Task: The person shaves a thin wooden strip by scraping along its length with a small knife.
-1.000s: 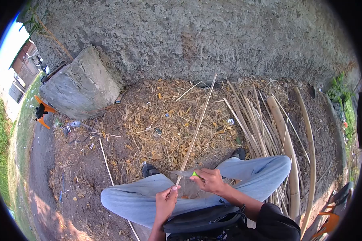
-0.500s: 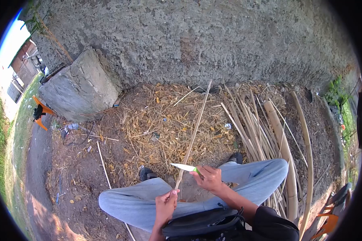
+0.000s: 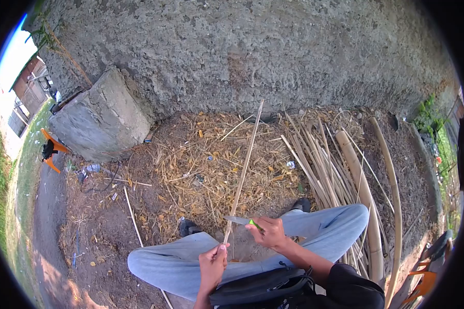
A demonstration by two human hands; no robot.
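Note:
My left hand (image 3: pixel 212 264) is closed around the lower end of a long, thin bamboo strip (image 3: pixel 246 164), which slants up and away toward the wall. In my right hand (image 3: pixel 267 232) is a knife (image 3: pixel 236 220) with a green handle, gripped by the handle. Its blade points left and lies at the strip, a little above my left hand; whether the edge touches the strip I cannot tell. Both hands are in front of my lap, between my bent knees.
Split bamboo strips (image 3: pixel 319 159) lie piled at the right, beside a thick bamboo pole (image 3: pixel 363 185) and a thinner curved pole (image 3: pixel 392 195). A rough wall (image 3: pixel 232 56) stands ahead. A concrete block (image 3: pixel 100 118) is at the left. Dry leaves and shavings (image 3: pixel 206 159) cover the ground.
The knife has shifted slightly down and its blade has turned, now looking darker and angled differently. The strip's far tip has swung a little left. My left hand has hardly moved.

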